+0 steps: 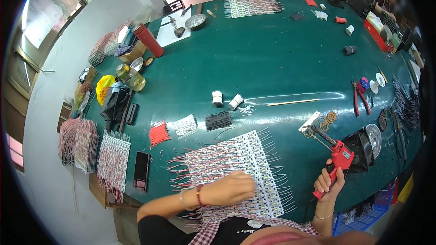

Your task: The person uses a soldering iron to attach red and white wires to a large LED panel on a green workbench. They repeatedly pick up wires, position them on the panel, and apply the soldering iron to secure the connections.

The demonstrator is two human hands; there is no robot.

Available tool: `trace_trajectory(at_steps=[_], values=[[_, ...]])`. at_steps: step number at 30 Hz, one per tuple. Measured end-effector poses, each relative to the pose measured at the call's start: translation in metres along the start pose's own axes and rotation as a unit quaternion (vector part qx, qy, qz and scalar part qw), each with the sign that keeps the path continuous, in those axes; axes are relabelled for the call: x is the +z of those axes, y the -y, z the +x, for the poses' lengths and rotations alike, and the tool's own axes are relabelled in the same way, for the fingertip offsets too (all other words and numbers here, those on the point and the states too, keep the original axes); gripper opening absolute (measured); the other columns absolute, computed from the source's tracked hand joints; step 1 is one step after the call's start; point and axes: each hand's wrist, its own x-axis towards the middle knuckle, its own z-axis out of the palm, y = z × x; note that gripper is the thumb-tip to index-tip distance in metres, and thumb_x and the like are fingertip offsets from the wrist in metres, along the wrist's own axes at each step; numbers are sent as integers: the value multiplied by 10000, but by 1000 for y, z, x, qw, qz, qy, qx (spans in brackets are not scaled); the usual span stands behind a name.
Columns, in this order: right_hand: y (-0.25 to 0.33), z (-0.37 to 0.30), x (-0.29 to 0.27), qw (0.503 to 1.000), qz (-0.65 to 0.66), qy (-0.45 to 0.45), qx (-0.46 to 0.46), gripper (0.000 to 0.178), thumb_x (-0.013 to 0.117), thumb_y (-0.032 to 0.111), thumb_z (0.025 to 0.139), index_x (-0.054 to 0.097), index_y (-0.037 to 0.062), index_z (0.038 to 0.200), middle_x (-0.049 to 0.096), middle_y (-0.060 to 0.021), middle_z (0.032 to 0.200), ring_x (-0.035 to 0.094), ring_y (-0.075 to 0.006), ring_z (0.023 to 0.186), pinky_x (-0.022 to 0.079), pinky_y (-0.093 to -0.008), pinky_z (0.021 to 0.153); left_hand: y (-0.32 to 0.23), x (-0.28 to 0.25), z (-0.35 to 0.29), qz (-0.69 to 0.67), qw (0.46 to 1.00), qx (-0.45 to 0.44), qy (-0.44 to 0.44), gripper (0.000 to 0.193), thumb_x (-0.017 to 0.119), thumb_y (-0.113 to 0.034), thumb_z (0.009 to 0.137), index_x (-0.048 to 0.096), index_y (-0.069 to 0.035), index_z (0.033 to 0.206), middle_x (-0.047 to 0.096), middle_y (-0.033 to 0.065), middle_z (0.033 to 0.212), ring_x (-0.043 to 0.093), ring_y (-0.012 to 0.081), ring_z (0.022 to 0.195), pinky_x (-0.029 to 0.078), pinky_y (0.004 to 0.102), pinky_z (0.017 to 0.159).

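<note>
A panel of white circuit boards (249,154), with red and white wires along its rows, lies on the table in front of me. My left hand (234,187) is curled closed over its middle; what the fingers hold, if anything, is hidden. To the right, my right hand (330,182) grips the red handle of a soldering gun (341,155), its tip pointing up and left beside a small white block (309,121). Beyond the panel lie bundles of red wires (158,134), white wires (185,126) and black wires (218,120).
A phone (141,171) and stacked wired panels (113,161) are at the left. Red-handled pliers (360,99), a wire spool (377,83) and a round metal dish (373,139) sit at the right. Across the green table (254,59), another person handles a similar panel (250,5).
</note>
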Motion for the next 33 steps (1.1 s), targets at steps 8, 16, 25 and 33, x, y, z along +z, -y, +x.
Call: trace_trajectory(at_steps=[8,16,25,33], values=[[-12,12,7,998,-48,-36,9,385,450,332,991,396,25,1216,439,-52,607,415,-136,414,404,-295,410,35,-7,-69,-166,935,-54,-308,623,341,-500,994,552,-48,621,594,71,709,552,211,684,431,347,699],[-13,14,-1,995,-87,-43,4,380,475,330,986,399,42,1221,437,-46,618,413,-125,424,403,-288,412,35,-6,-75,-194,930,-64,-306,594,393,-473,992,613,-3,703,598,91,743,556,201,696,443,324,654],[-16,15,2,995,-84,-58,15,383,477,339,983,402,48,1222,433,-40,616,421,-123,431,400,-286,414,34,-12,-80,-168,919,-85,-346,582,429,-451,989,609,-2,664,606,102,703,553,207,655,434,330,637],[-12,9,-6,997,-64,-49,13,425,528,359,951,415,55,1225,444,-50,622,427,-143,449,403,-314,442,37,-7,-81,-192,920,-103,-327,430,520,-327,967,625,5,715,614,95,758,558,199,713,440,313,664]])
